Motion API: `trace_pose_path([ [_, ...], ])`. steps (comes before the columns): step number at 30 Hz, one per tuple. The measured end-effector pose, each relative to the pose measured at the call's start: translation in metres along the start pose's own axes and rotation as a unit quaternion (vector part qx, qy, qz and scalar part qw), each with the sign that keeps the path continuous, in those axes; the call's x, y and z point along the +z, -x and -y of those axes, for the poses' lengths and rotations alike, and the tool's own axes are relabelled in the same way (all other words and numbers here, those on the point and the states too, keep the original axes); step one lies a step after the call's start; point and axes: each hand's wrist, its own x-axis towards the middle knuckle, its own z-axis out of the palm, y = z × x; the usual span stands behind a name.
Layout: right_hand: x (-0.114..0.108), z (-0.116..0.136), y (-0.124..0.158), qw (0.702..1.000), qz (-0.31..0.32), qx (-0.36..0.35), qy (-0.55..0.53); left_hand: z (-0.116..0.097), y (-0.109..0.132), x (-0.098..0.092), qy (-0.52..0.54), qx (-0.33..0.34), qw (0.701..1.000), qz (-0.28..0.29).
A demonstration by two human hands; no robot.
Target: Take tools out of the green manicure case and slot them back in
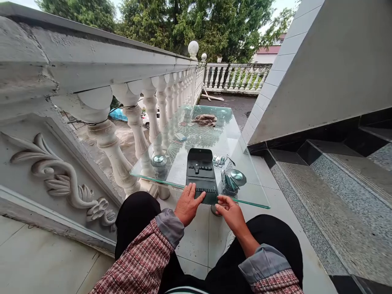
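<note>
A black case (200, 171) lies unfolded on the glass table near its front edge, with a row of small slots along its lower flap. My left hand (187, 204) rests on the lower left of that flap, fingers apart. At the flap's lower right corner is my right hand (229, 210), thumb and fingers pinched together; what is between them is too small to make out. Slim metal tools (229, 181) lie in a pile to the right of the case. Above them sit several small metal implements (219, 160).
The glass table (141, 165) has round metal discs near its front corners. A brown cloth (205, 119) and a small pale packet (180, 136) lie farther back. A white balustrade (134, 122) runs along the left, and stone steps (330, 183) rise at the right.
</note>
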Motion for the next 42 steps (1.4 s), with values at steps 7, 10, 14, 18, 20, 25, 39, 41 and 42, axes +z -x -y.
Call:
trace_pose_path([
  [7,-0.013,0.008,0.0,0.988,0.0,-0.084,0.131,0.0,0.0,-0.004,0.024,-0.003,1.0,0.004],
  [10,-0.012,0.018,-0.008,0.981,0.011,-0.108,0.159,-0.001,0.002,-0.005,0.028,0.002,1.0,0.004],
  [14,-0.009,0.026,-0.024,0.977,0.029,-0.123,0.173,-0.001,0.003,-0.004,0.027,0.01,1.0,0.006],
  [18,-0.014,0.022,-0.024,0.978,0.03,-0.115,0.172,0.0,0.003,-0.003,0.029,0.005,1.0,0.01],
  [20,-0.017,0.019,-0.018,0.979,0.028,-0.107,0.171,0.001,0.003,-0.003,0.033,0.0,0.999,0.011],
  [25,-0.018,0.018,-0.007,0.981,0.027,-0.096,0.167,0.001,0.003,-0.007,0.04,-0.007,0.999,0.008],
  [39,-0.008,0.022,-0.015,0.985,0.023,-0.067,0.16,0.0,0.004,-0.008,0.039,-0.009,0.999,0.002],
  [41,-0.01,0.02,-0.015,0.987,0.03,-0.049,0.153,0.0,0.004,-0.007,0.041,-0.01,0.999,0.003],
  [42,-0.011,0.018,-0.016,0.988,0.033,-0.041,0.147,0.0,0.003,-0.007,0.042,-0.011,0.999,0.003],
])
